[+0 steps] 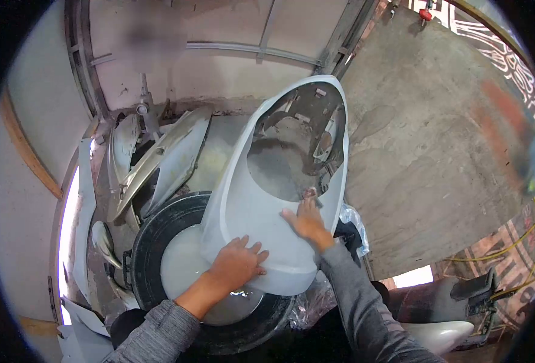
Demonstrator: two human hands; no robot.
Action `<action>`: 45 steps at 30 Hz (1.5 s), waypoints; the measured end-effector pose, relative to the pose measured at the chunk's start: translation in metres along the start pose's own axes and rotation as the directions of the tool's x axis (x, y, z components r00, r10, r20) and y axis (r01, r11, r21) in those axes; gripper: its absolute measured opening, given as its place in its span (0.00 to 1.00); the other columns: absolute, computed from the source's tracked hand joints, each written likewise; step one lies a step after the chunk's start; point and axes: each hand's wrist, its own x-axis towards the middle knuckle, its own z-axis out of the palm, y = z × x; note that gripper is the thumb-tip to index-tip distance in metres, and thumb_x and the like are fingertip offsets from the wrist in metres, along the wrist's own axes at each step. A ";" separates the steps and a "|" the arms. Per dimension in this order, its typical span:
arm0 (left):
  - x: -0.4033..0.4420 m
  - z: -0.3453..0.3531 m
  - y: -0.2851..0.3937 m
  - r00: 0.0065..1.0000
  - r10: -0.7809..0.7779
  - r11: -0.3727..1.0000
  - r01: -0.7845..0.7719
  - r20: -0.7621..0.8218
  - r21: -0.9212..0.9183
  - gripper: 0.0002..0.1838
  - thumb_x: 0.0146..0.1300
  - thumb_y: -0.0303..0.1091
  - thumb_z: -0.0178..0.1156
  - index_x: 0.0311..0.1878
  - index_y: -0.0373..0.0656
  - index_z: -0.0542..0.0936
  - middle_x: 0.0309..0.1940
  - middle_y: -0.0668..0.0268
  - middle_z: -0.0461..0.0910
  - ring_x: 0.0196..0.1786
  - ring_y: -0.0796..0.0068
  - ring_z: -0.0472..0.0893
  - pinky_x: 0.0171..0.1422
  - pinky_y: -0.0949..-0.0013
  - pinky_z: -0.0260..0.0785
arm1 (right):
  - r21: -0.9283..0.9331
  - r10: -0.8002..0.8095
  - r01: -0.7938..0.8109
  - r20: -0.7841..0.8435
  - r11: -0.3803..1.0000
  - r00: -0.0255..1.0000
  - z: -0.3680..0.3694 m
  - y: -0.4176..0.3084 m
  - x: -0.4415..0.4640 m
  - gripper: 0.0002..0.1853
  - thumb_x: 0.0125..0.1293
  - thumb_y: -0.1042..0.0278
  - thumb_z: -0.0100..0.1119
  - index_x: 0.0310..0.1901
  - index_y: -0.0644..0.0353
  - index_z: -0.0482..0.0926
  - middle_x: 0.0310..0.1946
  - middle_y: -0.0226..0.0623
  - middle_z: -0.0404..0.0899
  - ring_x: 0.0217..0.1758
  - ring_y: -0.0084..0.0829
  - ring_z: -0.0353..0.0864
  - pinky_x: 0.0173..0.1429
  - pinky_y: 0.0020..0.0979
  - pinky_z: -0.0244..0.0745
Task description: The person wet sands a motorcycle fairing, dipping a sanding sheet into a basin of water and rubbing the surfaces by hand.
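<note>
A light grey scooter fairing panel (267,233) with a large oval opening leans upright over a round black tub (152,248). Cloudy whitish water (182,260) fills part of the tub. My left hand (237,264) rests on the panel's lower left face, its fingers spread and holding nothing. At the lower rim of the opening, my right hand (308,221) grips the panel, thumb on the outer face and fingertips at the edge. Whether anything small lies under those fingers is not clear.
Several fairing pieces (164,160) lean by the wall at the left. A grey board (424,139) covers the floor at the right. Clear plastic wrap (309,302) sits beside the tub, and a yellow cord (500,254) runs at the far right.
</note>
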 end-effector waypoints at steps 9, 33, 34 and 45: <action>0.002 0.003 0.000 1.000 0.012 1.000 -0.012 -0.005 -0.002 0.23 0.59 0.50 0.68 0.53 0.46 0.84 0.53 0.58 0.83 0.62 0.45 0.78 0.67 0.48 0.70 | -0.027 0.047 -0.045 0.055 0.999 0.997 -0.002 0.001 0.017 0.57 0.71 0.24 0.38 0.74 0.83 0.54 0.77 0.69 0.49 0.84 0.56 0.43 0.85 0.46 0.38; 0.011 -0.021 0.004 0.959 -0.052 0.998 0.040 0.279 0.051 0.29 0.65 0.54 0.61 0.64 0.50 0.79 0.64 0.62 0.79 0.65 0.52 0.77 0.68 0.55 0.71 | 0.029 0.056 -0.061 0.139 0.998 0.989 -0.003 -0.022 -0.023 0.60 0.69 0.21 0.38 0.73 0.84 0.54 0.78 0.69 0.48 0.84 0.58 0.43 0.85 0.44 0.41; 0.011 -0.020 0.003 0.961 -0.040 0.998 0.025 0.273 0.057 0.28 0.65 0.54 0.61 0.64 0.50 0.79 0.64 0.62 0.79 0.65 0.52 0.77 0.68 0.55 0.71 | 0.025 0.050 -0.054 0.134 0.998 0.990 -0.007 -0.021 -0.041 0.60 0.69 0.21 0.38 0.73 0.84 0.54 0.78 0.69 0.48 0.84 0.58 0.43 0.85 0.44 0.41; 0.007 -0.014 -0.002 0.978 -0.023 0.998 0.009 0.207 0.066 0.29 0.65 0.55 0.60 0.64 0.49 0.79 0.63 0.61 0.79 0.64 0.49 0.78 0.67 0.52 0.72 | -0.064 0.042 -0.037 0.082 0.997 0.996 -0.009 -0.017 -0.052 0.59 0.69 0.22 0.40 0.72 0.86 0.55 0.76 0.75 0.49 0.83 0.62 0.45 0.85 0.46 0.39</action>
